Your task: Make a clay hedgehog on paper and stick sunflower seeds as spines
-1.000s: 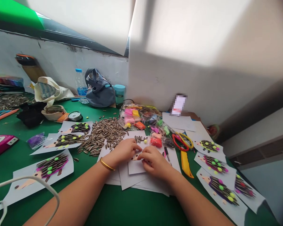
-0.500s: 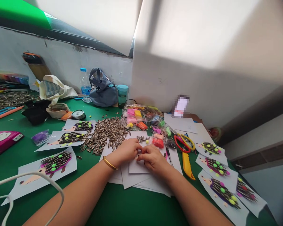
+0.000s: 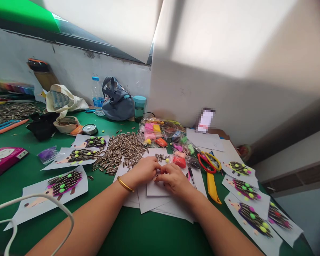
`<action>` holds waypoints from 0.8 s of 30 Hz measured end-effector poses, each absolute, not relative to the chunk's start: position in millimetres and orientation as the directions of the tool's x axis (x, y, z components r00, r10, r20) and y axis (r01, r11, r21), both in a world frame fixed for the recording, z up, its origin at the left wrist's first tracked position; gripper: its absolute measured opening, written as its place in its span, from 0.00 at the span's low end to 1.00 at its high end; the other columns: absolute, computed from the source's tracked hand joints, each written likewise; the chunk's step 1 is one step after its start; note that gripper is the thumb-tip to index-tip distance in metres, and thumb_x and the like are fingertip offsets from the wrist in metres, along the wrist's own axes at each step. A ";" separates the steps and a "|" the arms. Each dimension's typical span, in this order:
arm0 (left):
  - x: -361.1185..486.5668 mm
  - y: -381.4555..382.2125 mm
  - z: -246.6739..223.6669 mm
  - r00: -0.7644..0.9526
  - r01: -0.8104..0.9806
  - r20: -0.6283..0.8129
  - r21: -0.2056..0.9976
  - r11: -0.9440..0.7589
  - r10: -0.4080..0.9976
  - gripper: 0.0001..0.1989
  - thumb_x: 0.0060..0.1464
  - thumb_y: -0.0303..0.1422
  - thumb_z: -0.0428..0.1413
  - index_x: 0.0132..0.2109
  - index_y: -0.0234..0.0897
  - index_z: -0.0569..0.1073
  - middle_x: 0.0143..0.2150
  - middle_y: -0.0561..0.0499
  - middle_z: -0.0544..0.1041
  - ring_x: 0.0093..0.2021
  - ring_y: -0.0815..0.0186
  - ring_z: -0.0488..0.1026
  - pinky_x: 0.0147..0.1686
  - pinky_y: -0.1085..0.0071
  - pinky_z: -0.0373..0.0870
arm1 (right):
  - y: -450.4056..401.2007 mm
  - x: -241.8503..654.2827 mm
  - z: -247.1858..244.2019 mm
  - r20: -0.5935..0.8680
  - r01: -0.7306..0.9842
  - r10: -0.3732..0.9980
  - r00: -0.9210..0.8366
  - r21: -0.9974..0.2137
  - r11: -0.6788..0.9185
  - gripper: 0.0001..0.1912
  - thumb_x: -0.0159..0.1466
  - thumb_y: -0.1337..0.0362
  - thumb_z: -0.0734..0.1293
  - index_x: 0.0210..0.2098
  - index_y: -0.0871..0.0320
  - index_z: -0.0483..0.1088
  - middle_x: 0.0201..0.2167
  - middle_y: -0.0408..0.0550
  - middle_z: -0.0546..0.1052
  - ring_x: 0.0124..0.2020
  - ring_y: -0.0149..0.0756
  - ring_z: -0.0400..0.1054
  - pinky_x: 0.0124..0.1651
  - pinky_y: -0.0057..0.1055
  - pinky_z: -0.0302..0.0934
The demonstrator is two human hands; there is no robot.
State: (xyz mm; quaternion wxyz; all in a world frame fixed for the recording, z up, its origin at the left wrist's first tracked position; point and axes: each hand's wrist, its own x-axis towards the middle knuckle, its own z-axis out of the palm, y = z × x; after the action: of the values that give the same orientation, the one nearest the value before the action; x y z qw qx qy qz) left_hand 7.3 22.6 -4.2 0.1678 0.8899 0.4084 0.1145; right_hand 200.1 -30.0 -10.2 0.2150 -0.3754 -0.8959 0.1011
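My left hand (image 3: 146,171), with a gold bangle on its wrist, is closed with the fingertips pinched. Facing it, my right hand (image 3: 173,179) is also closed, its thumb and fingers almost meeting the left fingertips. Both are low over a white paper sheet (image 3: 157,190) on a stack of paper. Whatever sits between the fingertips is too small and hidden to make out. Just beyond the hands lie a few striped sunflower seeds (image 3: 160,156) and a red clay packet (image 3: 179,162). A pen (image 3: 192,177) rests beside my right hand.
A heap of sunflower seeds (image 3: 122,149) lies left of the paper. Seed-covered hedgehog pictures (image 3: 64,185) are on both sides. Scissors (image 3: 208,161) and a yellow utility knife (image 3: 213,187) lie at right. Clay packets (image 3: 152,131) are behind; a white cable (image 3: 69,217) loops at front left.
The view has shifted very slightly. Both hands stay pinched over the same sheet, with only a small movement of the fingertips.
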 end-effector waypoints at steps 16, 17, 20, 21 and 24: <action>6.5 23.0 -3.6 0.648 0.686 0.054 0.393 -0.613 0.760 0.15 0.55 0.25 0.53 0.41 0.45 0.82 0.39 0.49 0.75 0.39 0.63 0.71 0.37 0.69 0.63 | -31.3 200.3 -14.1 0.359 0.610 0.693 -0.625 -0.330 0.720 0.15 0.60 0.75 0.66 0.39 0.50 0.79 0.39 0.47 0.72 0.43 0.38 0.62 0.50 0.38 0.53; 6.6 23.1 -3.7 0.647 0.686 0.055 0.394 -0.612 0.760 0.15 0.55 0.25 0.53 0.41 0.45 0.83 0.39 0.49 0.75 0.39 0.63 0.71 0.37 0.69 0.63 | -30.9 200.4 -14.9 0.364 0.611 0.693 -0.622 -0.329 0.720 0.16 0.59 0.76 0.66 0.40 0.50 0.79 0.38 0.47 0.72 0.43 0.38 0.62 0.49 0.38 0.53; 6.8 23.6 -4.6 0.644 0.686 0.062 0.395 -0.611 0.763 0.16 0.55 0.25 0.53 0.42 0.46 0.83 0.40 0.49 0.75 0.39 0.63 0.71 0.38 0.69 0.63 | -29.9 201.1 -16.2 0.371 0.615 0.696 -0.615 -0.325 0.718 0.18 0.59 0.77 0.65 0.42 0.49 0.78 0.38 0.47 0.71 0.43 0.38 0.62 0.49 0.37 0.53; 6.8 23.8 -5.0 0.643 0.687 0.060 0.396 -0.609 0.764 0.16 0.55 0.25 0.53 0.42 0.47 0.82 0.40 0.49 0.75 0.39 0.63 0.71 0.38 0.69 0.63 | -29.7 201.4 -16.2 0.373 0.616 0.695 -0.614 -0.324 0.718 0.18 0.59 0.77 0.65 0.42 0.49 0.78 0.38 0.47 0.71 0.43 0.38 0.62 0.49 0.37 0.53; 6.7 24.4 -6.1 0.641 0.688 0.054 0.402 -0.605 0.765 0.17 0.55 0.24 0.53 0.44 0.49 0.82 0.40 0.50 0.75 0.40 0.63 0.72 0.39 0.69 0.63 | -29.7 203.2 -15.1 0.385 0.620 0.697 -0.604 -0.322 0.715 0.18 0.58 0.77 0.65 0.40 0.51 0.78 0.38 0.47 0.71 0.42 0.38 0.62 0.48 0.37 0.53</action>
State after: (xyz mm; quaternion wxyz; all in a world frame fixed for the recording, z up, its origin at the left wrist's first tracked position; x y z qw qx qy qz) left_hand 6.7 24.4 -6.1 0.1749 0.8888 0.4087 0.1109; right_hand 203.2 -29.7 -15.1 0.2481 -0.3691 -0.8922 0.0780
